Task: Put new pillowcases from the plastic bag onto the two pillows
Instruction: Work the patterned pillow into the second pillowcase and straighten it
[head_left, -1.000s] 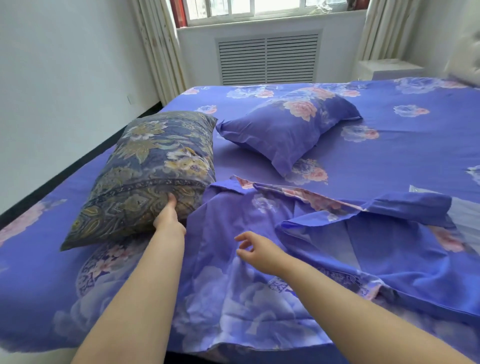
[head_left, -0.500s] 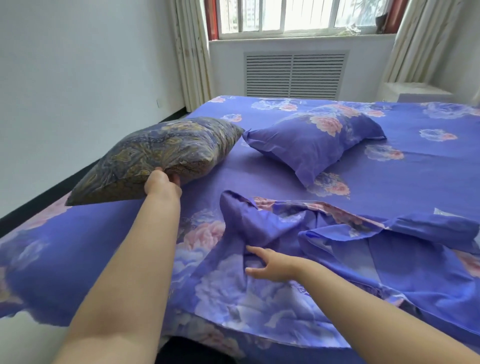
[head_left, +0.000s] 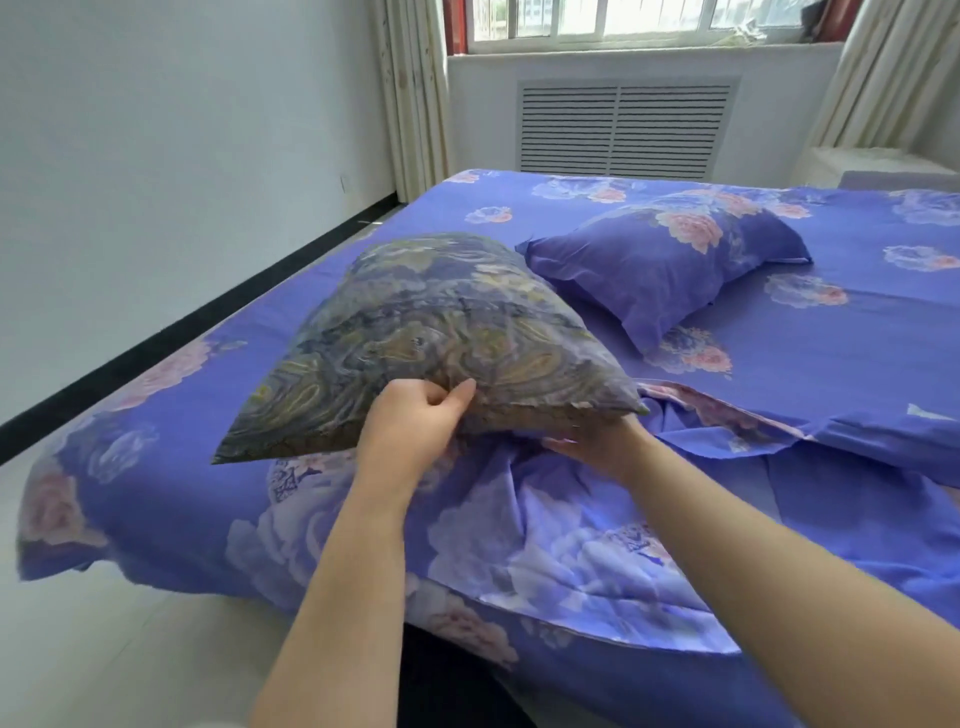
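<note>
A pillow in a dark paisley cover (head_left: 426, 332) is lifted off the bed, tilted, near the front left. My left hand (head_left: 415, 421) pinches its near edge. My right hand (head_left: 597, 441) is under the pillow's right corner, against the loose purple floral pillowcase (head_left: 571, 519) that lies crumpled on the bed below; its fingers are hidden by the pillow. A second pillow (head_left: 670, 260), in a purple floral case, lies farther back on the bed.
The bed (head_left: 857, 338) is covered by a purple floral sheet. A white wall and black skirting run along the left. A radiator grille (head_left: 623, 130), window and curtains stand behind the bed. Pale floor lies at the lower left.
The paisley pillow has been lifted and pulled toward me and to the right, over the loose pillowcase. My right hand moved from the pillowcase up under the pillow's corner.
</note>
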